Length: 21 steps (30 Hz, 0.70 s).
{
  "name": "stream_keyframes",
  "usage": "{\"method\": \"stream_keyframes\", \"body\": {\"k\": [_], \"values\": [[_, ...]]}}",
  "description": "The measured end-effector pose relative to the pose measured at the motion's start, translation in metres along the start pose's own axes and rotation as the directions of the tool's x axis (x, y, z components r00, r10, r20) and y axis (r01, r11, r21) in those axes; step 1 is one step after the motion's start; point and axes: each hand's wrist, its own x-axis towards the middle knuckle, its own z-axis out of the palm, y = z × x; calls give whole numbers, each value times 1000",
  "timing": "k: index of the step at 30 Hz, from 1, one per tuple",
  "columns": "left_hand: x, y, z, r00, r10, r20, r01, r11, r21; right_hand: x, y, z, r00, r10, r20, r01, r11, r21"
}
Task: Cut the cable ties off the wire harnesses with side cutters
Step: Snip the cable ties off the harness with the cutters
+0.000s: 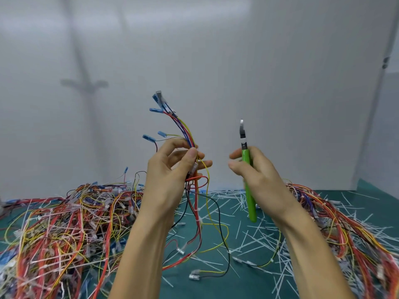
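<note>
My left hand (172, 171) holds one harness (186, 131) up in front of me, above the counter (248, 285). Its fingers (191, 157) are curled round the bundle, with the thumb pressed against the wires at the top of the grip. Above the hand the wires fan up and to the left and end in blue terminals (155, 110). Below it, red, yellow and black strands hang down and trail onto the green counter.

My right hand (257, 172) grips the cutters (246, 157) by the green handles, fingers wrapped round them. The tool stands nearly upright with its tip pointing up, just beside the harness but not touching it. I see it edge-on, so I cannot tell how its blades stand.

A big pile (64, 223) of tangled harnesses lies on the counter at my left, and a second heap (345, 223) at my right. Loose white ties (254, 240) are strewn across the counter between them. A pale wall (216, 50) rises behind.
</note>
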Motion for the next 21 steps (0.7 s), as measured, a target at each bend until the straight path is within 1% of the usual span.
{"method": "stream_keyframes", "body": {"k": [3, 6, 9, 14, 18, 21], "values": [[0, -1, -1, 1000, -2, -1, 2, 1000, 0, -1, -3, 1, 992, 12, 127, -14, 1000, 17], [1, -3, -2, 999, 11, -30, -10, 1000, 25, -2, -5, -1, 975, 54, 216, -41, 997, -65], [2, -4, -2, 999, -2, -52, 2, 1000, 6, -2, -5, -1, 976, 61, 210, -32, 990, -137], [0, -3, -1, 995, -26, -100, 20, 998, -60, -4, -9, -1, 962, 83, 262, -56, 993, -107], [1, -4, 0, 991, 17, -135, -23, 999, -40, -7, -12, -1, 940, 96, 327, -55, 990, -133], [1, -4, 2, 992, 46, -113, -46, 999, 3, -8, -15, 2, 939, 87, 332, -44, 990, -135]]}}
